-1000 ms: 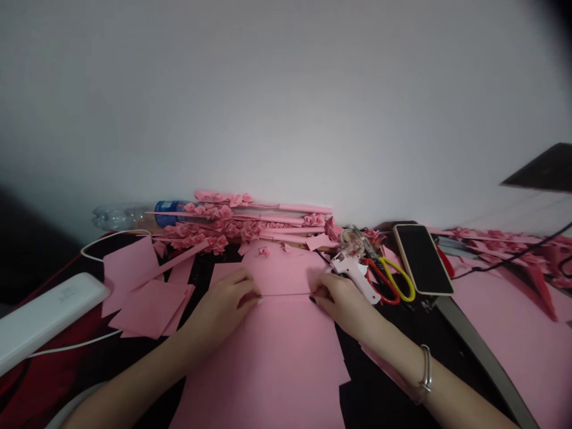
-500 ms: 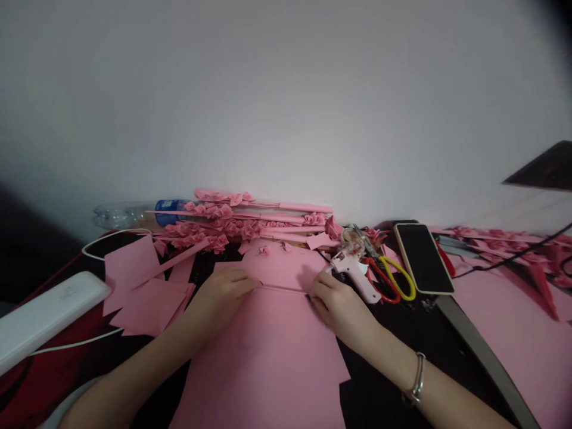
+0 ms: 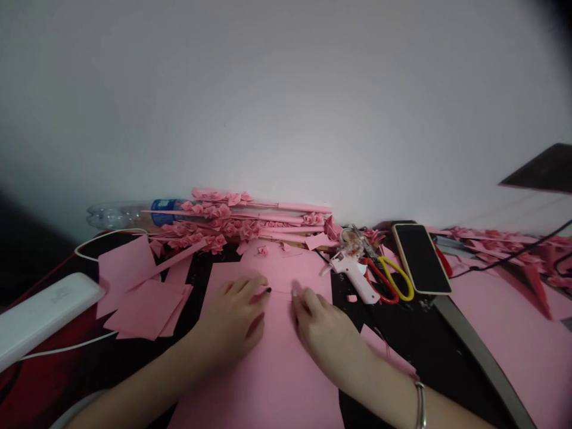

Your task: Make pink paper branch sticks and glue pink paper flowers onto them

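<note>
Large pink paper sheets (image 3: 277,381) lie in the middle of the dark table. Over their left part, my left hand (image 3: 239,316) has its fingers curled, with a small dark tip at the fingertips; what it pinches is too small to name. Opposite it, across a narrow gap, my right hand (image 3: 324,328) is closed with thumb and fingers together. A thin pink strip or line (image 3: 281,292) runs between the two sets of fingertips. Small folded pink paper pieces (image 3: 262,251) sit just beyond the hands.
Pink paper flower stems (image 3: 250,228) lie along the wall. To the right are a pink glue gun (image 3: 356,277), scissors (image 3: 397,280) and a phone (image 3: 422,258). Pink squares (image 3: 149,310), a white power strip (image 3: 53,310) and a plastic bottle (image 3: 120,213) are left.
Both hands have moved closer together, the left one turning with its fingers more curled. A pink piece now shows beside my right forearm, and a small pink bit near the glue gun.
</note>
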Motion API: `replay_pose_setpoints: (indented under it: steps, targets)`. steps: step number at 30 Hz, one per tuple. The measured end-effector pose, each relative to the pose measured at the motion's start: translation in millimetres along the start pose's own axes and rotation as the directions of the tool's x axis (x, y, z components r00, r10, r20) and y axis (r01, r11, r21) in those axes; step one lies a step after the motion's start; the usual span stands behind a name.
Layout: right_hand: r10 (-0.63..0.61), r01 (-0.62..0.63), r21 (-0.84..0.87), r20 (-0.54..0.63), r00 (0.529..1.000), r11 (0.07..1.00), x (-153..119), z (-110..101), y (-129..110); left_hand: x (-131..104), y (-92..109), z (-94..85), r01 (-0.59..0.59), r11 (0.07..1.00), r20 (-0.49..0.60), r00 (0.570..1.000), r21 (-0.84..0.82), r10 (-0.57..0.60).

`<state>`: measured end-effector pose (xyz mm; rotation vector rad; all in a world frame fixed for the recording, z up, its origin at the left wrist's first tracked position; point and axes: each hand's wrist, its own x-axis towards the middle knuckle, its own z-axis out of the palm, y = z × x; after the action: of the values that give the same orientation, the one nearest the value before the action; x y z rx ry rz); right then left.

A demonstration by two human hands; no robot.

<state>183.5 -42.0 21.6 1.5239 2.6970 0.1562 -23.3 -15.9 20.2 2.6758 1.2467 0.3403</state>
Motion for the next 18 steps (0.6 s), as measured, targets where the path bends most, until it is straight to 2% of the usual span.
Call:
replay_pose_setpoints:
  steps: [3, 6, 12, 15, 18]
  targets:
    - [-0.054, 0.055, 0.071, -0.023, 0.998, 0.996, 2.9, -2.5, -4.4, 3.1, 4.4, 6.6, -0.038, 0.999, -0.004, 0.999, 0.032, 0.038]
    - [-0.021, 0.021, 0.093, 0.005, 1.0, 0.995, 4.3, -10.9, -3.5, 4.2, 5.0, 6.7, -0.029, 0.998, -0.008, 1.0, 0.062, 0.029]
    - [0.129, -0.123, -0.044, 0.191, 0.973, 0.991, -4.9, -15.4, 2.4, -2.7, 2.2, -8.2, 0.103, 0.982, 0.034, 0.993, 0.161, -0.11]
    - [0.145, -0.127, -0.115, 0.167, 0.975, 0.985, -11.5, -13.0, 3.7, -6.5, 3.2, -11.7, 0.142, 0.968, 0.038, 0.987, 0.209, -0.154]
    - [0.154, -0.143, -0.08, 0.155, 0.976, 0.986, -11.3, -11.8, 5.8, -7.5, 2.4, -9.7, 0.161, 0.966, 0.03, 0.985, 0.203, -0.171]
